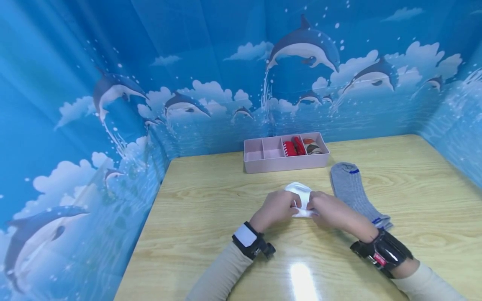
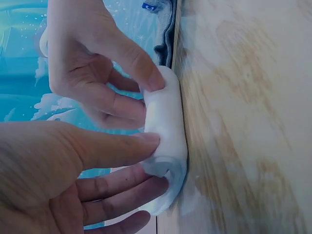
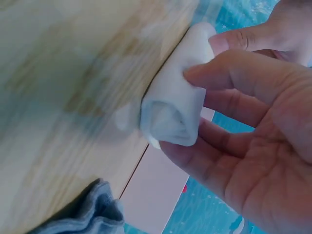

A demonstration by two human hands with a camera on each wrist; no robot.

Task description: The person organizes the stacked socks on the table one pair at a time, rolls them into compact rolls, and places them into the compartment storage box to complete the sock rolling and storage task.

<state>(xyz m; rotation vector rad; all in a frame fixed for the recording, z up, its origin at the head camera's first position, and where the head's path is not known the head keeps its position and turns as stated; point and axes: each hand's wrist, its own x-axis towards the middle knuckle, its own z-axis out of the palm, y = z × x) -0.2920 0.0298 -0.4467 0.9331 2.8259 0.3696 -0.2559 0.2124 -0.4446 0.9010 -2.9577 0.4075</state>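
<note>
A white sock [image 1: 300, 191], partly rolled up, lies on the wooden table between the two hands. My left hand [image 1: 276, 207] pinches its left end, thumb on top of the roll and fingers at the open spiral end in the left wrist view. At the other end my right hand [image 1: 333, 210] grips the roll [image 3: 175, 87] between thumb and fingers. In the head view the far part of the sock stretches flat beyond the fingers. A pair of grey socks [image 1: 350, 190] with blue marks lies flat just right of the right hand.
Behind the hands, a pink divided box [image 1: 286, 164] stands at the table's back edge. Its right compartments hold red items [image 1: 294, 147] and a patterned rolled item [image 1: 311, 147]. A blue dolphin-print curtain [image 1: 211, 50] hangs along the back and sides of the table [image 1: 196, 196].
</note>
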